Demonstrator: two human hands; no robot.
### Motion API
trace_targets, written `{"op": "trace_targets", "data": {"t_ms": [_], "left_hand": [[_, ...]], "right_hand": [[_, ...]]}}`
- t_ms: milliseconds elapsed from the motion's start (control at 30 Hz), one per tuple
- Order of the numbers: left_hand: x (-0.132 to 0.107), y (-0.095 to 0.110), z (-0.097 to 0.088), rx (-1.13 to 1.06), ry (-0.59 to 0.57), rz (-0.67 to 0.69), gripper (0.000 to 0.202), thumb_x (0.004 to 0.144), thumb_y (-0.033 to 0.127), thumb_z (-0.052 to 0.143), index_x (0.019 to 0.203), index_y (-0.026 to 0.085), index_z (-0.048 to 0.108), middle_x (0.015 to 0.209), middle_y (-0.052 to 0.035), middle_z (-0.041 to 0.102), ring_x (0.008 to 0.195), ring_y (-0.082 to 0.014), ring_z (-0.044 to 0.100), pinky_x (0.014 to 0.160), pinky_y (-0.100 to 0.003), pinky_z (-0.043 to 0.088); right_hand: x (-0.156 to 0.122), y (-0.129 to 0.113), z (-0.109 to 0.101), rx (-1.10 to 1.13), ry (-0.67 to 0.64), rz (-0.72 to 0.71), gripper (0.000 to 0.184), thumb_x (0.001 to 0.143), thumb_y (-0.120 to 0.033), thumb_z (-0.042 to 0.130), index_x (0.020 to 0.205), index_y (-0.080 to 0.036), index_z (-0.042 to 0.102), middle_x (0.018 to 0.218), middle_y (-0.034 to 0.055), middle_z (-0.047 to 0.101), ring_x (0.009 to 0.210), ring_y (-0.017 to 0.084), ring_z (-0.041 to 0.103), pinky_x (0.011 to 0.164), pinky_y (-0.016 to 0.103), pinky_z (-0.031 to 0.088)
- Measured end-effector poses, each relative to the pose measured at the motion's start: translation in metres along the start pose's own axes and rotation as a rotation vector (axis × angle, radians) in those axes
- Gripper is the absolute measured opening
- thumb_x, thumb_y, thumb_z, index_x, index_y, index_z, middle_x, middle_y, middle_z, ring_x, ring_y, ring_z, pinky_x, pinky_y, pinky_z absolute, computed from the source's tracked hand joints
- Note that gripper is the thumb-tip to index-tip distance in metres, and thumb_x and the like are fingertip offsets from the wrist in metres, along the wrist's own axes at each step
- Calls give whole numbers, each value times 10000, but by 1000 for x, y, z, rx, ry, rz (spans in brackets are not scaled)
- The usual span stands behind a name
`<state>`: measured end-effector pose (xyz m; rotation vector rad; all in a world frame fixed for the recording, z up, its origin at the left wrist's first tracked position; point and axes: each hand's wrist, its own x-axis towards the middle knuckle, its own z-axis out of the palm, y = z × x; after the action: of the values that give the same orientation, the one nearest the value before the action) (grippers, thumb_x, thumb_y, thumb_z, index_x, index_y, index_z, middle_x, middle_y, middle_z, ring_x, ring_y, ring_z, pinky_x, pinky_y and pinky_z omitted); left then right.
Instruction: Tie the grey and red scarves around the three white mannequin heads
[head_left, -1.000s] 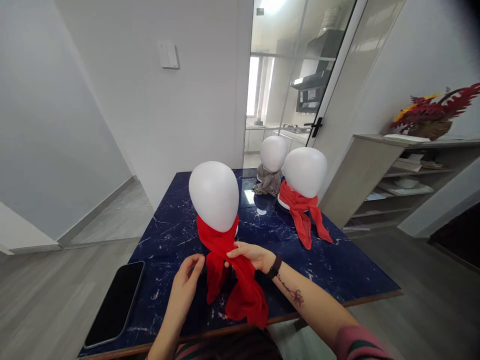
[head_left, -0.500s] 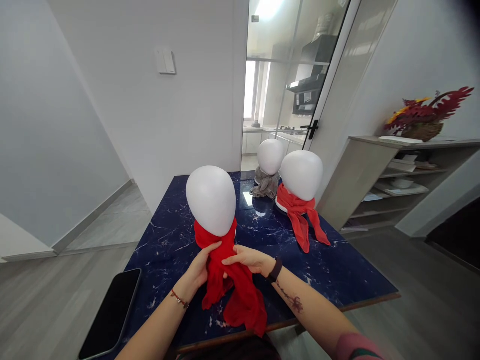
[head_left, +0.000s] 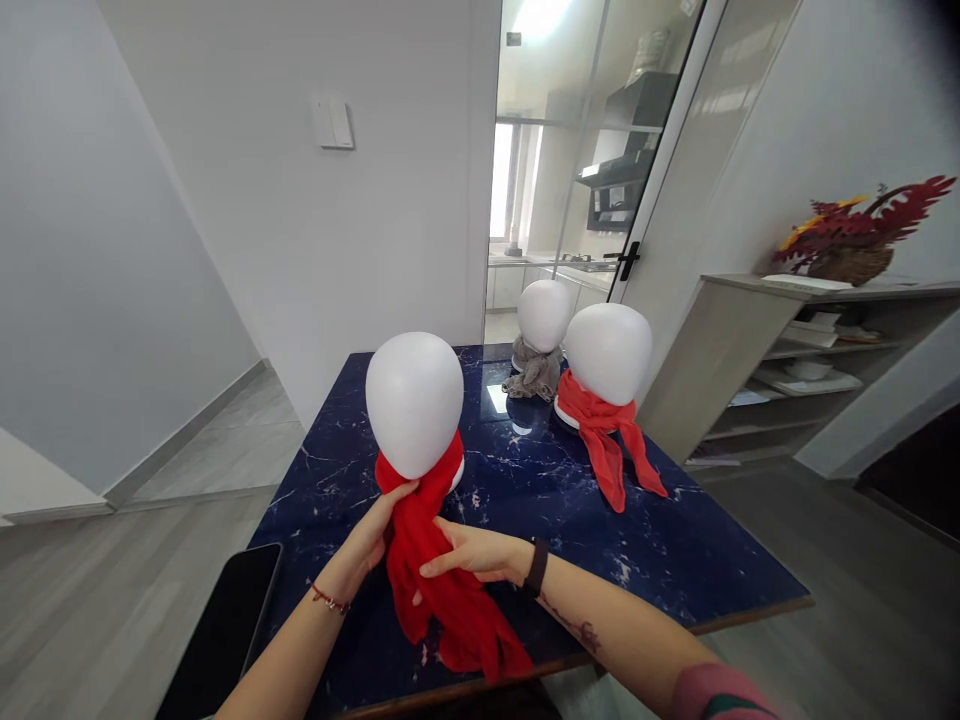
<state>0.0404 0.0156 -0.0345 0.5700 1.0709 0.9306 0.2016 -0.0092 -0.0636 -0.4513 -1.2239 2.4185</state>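
One table (head_left: pixel 525 480), three heads (head_left: pixel 415 405), three scarves (head_left: pixel 411 530)

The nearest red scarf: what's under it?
Blue tabletop shows around the scarf, and a white edge at its right. Whatever it wraps or drapes over is covered.

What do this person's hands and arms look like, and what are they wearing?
Both hands are bare, without gloves. The left hand has a thin red bracelet with small charms at its wrist. The right hand has a dark wristband, a forearm tattoo and a pink sleeve with a dark green stripe.
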Motion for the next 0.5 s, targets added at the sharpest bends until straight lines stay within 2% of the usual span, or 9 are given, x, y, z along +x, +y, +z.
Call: {"op": "trace_targets", "data": {"t_ms": [67,133,333,400,500], "left_hand": [[-7,-5,-3,-13,-113,-95,277,748,266,685,955,83,660,863,-139,727,769,-246,693,747,-334,551],[-12,-8,-7,-18,-173,-156,268,756,255,682,950,73,655,851,-155,725,775,-264,696,744,-352,554],[-18,-9,-15,56,-256,-95,305,712,155,720,998,89,637,930,-155,718,823,-266,692,771,-361,545],[-17,-10,-15,73,-275,-88,286,727,186,713,987,95,640,893,-145,721,739,-245,694,716,-349,551],[-14,-12,-16,99,-256,-88,189,758,240,685,860,85,651,684,-113,704,524,-192,643,563,-302,535]], "right_hand": [[-1,1,-2,2,26,-20,652,630,-238,804,1151,-205,415,1022,65,626,794,189,685,783,389,525],[-3,0,-2,15,43,-43,632,636,-234,798,1147,-202,427,1008,62,633,803,187,683,768,364,530],[-9,-6,-3,-27,61,10,536,660,-252,779,1123,-170,522,918,53,660,751,159,673,692,277,521],[-13,-11,-4,-74,87,45,475,668,-289,770,1074,-140,573,917,60,659,696,124,654,667,246,508],[-25,-24,-6,-190,81,72,388,684,-312,752,989,-112,619,919,56,652,591,69,599,590,195,469]]}}
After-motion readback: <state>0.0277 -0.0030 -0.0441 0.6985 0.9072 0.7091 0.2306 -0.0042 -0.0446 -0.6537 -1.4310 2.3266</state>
